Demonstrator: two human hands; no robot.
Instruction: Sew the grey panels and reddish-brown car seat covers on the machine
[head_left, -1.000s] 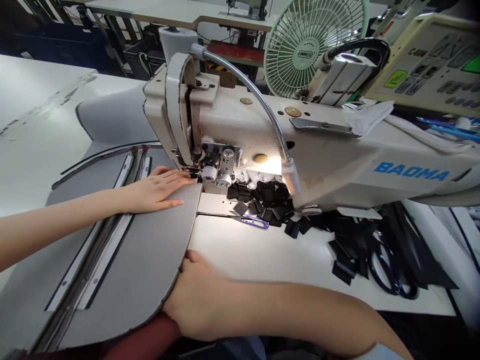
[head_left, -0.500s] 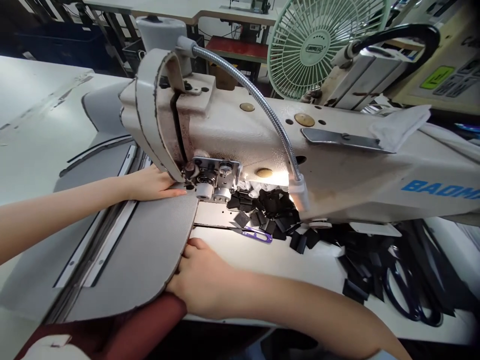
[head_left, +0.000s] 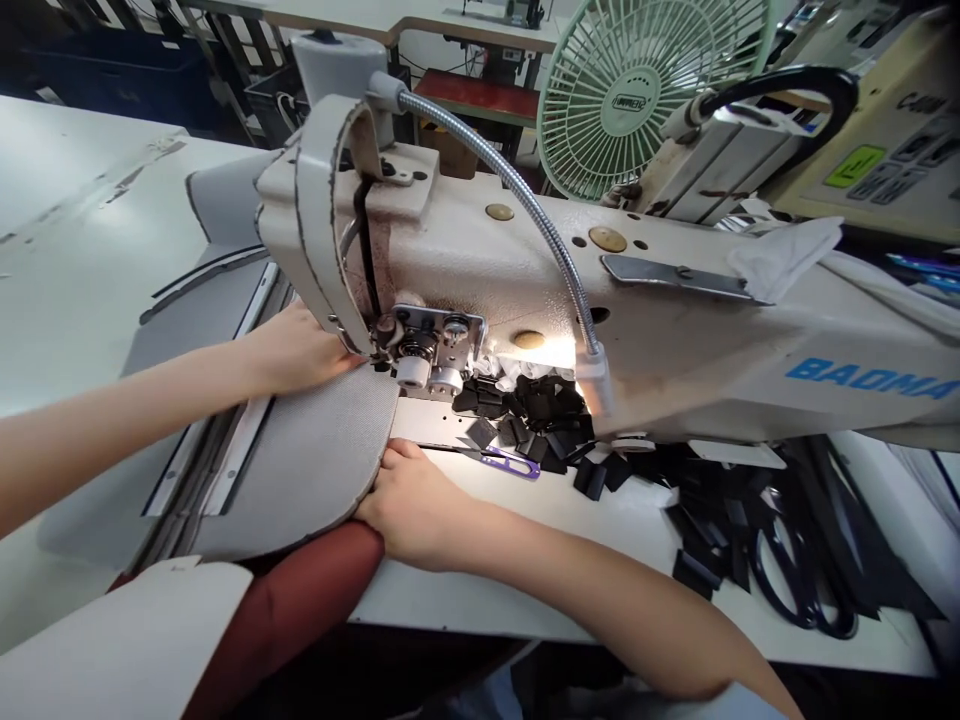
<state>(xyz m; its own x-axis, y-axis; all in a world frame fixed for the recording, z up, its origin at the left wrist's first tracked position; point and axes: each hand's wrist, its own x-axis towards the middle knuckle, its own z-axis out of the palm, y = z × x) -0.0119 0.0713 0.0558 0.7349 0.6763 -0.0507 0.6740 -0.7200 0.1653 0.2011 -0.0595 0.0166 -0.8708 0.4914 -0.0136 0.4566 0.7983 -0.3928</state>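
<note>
A grey padded fabric panel with a rounded, dark-trimmed edge lies under the head of the sewing machine. Two pale strips and dark zipper-like bands run along its middle. My left hand rests flat on the panel, left of the presser area, its fingertips partly hidden by the machine head. At the curved near edge, my right hand has its fingers curled round the rim, thumb side up. A dark red padded piece hangs below that edge, beside a white flap.
Purple-handled thread snips lie beside a pile of small black pieces under the machine arm. Black-handled scissors are at the right. A bent lamp arches over the machine, and a green fan stands behind.
The panel has moved forward past the machine head, my right hand travelling with its edge. More of the white flap and red piece shows at the bottom left. The view has shifted slightly.
</note>
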